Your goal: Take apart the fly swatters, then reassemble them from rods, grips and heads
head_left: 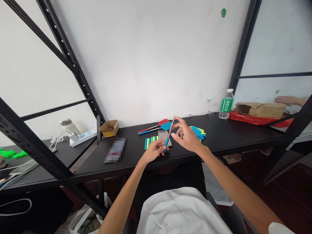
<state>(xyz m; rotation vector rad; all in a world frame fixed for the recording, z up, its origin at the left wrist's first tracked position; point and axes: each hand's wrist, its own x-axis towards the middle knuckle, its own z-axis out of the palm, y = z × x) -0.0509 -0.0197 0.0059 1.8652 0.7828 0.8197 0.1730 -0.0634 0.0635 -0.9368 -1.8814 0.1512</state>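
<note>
My left hand [156, 151] is closed around a blue handle [167, 142] that has a slim silver rod [171, 127] rising from it, tilted up and to the right. My right hand [186, 135] is by the upper end of that rod, its fingers spread and curved, the index fingertip at the tip; whether it touches is unclear. Beside my left hand lies a row of blue and yellow-green handles [149, 142]. Several silver rods [162, 135] lie side by side behind the held piece. Blue and yellow-green swatter heads [198, 131] are piled past my right hand.
Farther back lie a red fly swatter [162, 122] and a blue one [166, 126]. To the left are a small cardboard box [109, 128] and a blurred flat object [116, 150]. A water bottle [226, 104] stands at the right, near the black shelf post [243, 48].
</note>
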